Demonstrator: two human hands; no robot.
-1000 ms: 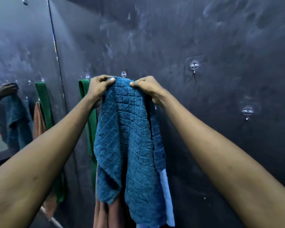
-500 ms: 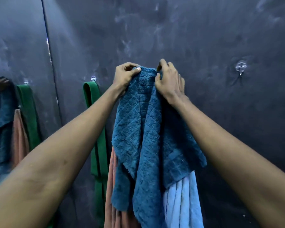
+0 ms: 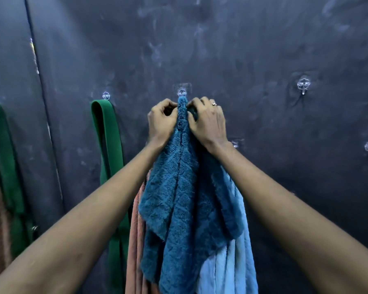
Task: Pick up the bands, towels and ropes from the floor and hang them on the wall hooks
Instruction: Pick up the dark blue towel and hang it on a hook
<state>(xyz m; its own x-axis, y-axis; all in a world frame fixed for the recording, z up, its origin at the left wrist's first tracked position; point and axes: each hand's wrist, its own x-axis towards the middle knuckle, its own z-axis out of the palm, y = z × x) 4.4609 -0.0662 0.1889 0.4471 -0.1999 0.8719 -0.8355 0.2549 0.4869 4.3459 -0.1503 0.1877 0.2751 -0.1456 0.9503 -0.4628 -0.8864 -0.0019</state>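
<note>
gripping quilted teal terry towel (image 3: 180, 183) | left hand (image 3: 160, 122), right hand (image 3: 208, 122) | at clear hook (image 3: 181, 93)

dim overall | soft sheen upper left | edges bowed

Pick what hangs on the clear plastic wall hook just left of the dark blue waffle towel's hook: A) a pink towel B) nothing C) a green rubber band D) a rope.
C: the green rubber band loops over that clear plastic hook, beside the dark blue waffle towel.
</note>
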